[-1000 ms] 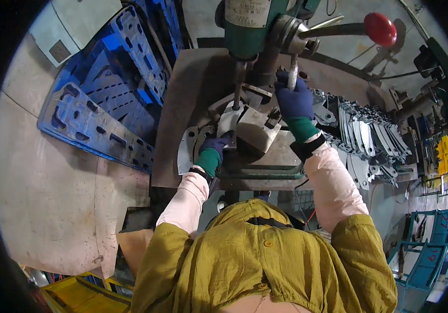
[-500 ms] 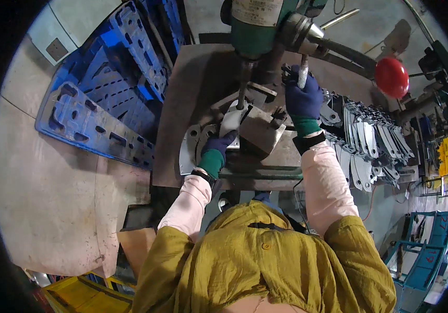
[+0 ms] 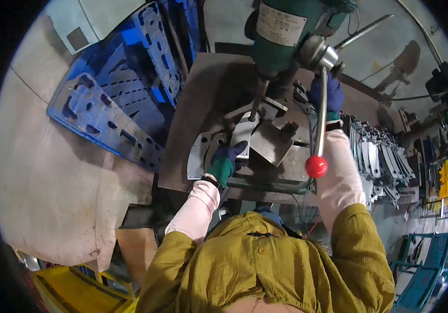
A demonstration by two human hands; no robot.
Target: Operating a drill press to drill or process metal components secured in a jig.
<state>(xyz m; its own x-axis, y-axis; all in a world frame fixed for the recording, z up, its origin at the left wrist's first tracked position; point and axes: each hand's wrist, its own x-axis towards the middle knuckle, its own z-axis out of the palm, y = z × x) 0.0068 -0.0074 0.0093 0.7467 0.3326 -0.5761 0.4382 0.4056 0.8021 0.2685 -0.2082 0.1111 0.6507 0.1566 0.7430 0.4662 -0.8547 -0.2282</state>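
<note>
My left hand point(image 3: 228, 156), in a dark blue glove with a green cuff, grips the near end of a light grey metal plate point(image 3: 243, 134). The far end of this plate lies under the drill bit point(image 3: 255, 107) of a green drill press point(image 3: 278, 31), beside an angled steel block point(image 3: 272, 143). My right hand point(image 3: 331, 93), gloved alike, is closed around a feed handle below the hub point(image 3: 318, 53); its fingers are partly hidden. In front of it passes a bare metal lever point(image 3: 322, 122) with a red ball knob point(image 3: 316, 167).
Curved metal plates point(image 3: 199, 156) lie left of my left hand on the worktable point(image 3: 184, 125). Many similar plates point(image 3: 375, 151) are stacked at the right. Blue plastic pallets point(image 3: 104, 115) lean at the left. A yellow frame point(image 3: 80, 292) stands at the lower left, teal racks point(image 3: 425, 261) at the lower right.
The lever hub has turned, swinging the red knob from the far right toward me. My right hand has moved lower, behind that lever. My left hand stays on the plate. The whole view has shifted slightly.
</note>
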